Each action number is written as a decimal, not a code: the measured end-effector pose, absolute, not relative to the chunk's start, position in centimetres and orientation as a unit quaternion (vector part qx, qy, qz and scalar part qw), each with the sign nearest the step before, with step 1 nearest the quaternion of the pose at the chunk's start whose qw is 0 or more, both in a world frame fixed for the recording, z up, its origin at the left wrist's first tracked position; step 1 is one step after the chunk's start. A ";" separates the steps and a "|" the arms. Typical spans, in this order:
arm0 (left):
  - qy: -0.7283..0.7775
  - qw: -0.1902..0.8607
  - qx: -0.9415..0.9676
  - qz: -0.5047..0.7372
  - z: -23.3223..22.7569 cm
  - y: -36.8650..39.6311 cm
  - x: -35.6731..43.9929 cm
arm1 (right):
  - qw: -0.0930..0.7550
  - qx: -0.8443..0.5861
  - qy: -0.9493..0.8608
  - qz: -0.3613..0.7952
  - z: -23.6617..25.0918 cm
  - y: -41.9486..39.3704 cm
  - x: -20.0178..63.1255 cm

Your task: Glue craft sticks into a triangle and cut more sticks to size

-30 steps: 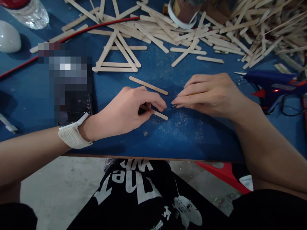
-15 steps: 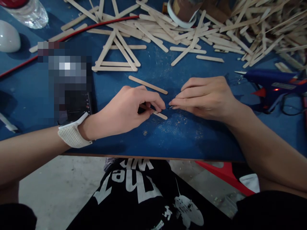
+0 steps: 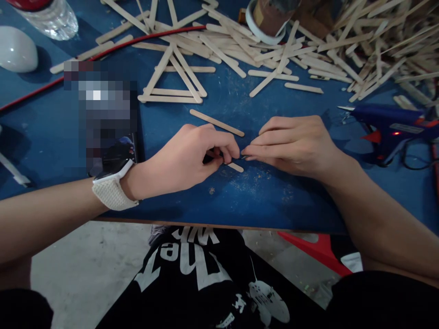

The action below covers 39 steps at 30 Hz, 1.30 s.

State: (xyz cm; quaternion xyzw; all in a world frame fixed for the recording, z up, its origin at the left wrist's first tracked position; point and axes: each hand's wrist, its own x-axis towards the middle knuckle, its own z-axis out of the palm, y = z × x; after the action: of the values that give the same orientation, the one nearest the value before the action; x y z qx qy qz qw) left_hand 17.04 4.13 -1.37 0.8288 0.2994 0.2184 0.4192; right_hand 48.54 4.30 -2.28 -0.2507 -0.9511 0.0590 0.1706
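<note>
- Pinching the near stick [image 3: 236, 167] low over the surface [image 3: 267, 201] with curled thumb and fingers of the left hand [image 3: 192, 151]; bare only at one end.
- Pinching a thin dark piece [image 3: 244, 157] in the right hand [image 3: 295, 141], just beside the left; mostly hidden, cannot tell what.
- Best to pin the near stick flat first; likely to rock otherwise.
- Better to draw the left fingertips back a little, for a clearer view and safer room.
- Steady the right hand against the surface; make small, light moves.
- Mind the far stick [image 3: 216, 123], loose just beyond both hands and probably easy to nudge.
- Avoid jarring the stick triangle [image 3: 171, 99] farther out, just short of the pile [image 3: 274, 53].
- Allow elbow room from the glue gun [image 3: 394, 119], at right, with its red light on; treat as hot.
</note>
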 end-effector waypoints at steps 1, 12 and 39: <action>0.298 0.419 0.829 0.219 -1.4 4.1 17.0 | 0.171 -0.251 -0.951 0.061 -2.2 4.4 48.7; 0.292 0.430 0.828 0.211 -1.1 4.2 17.0 | 0.178 -0.199 -0.962 0.062 -1.2 5.2 49.4; 0.295 0.426 0.831 0.201 -1.3 4.2 17.0 | 0.156 -0.201 -0.965 0.060 -0.4 4.9 49.9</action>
State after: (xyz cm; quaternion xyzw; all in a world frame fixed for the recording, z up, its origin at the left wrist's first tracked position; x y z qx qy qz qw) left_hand 17.01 4.21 -1.31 0.8312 0.2951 0.2012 0.4262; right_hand 49.85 4.90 -0.40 -0.2007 -0.9653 0.0595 0.1562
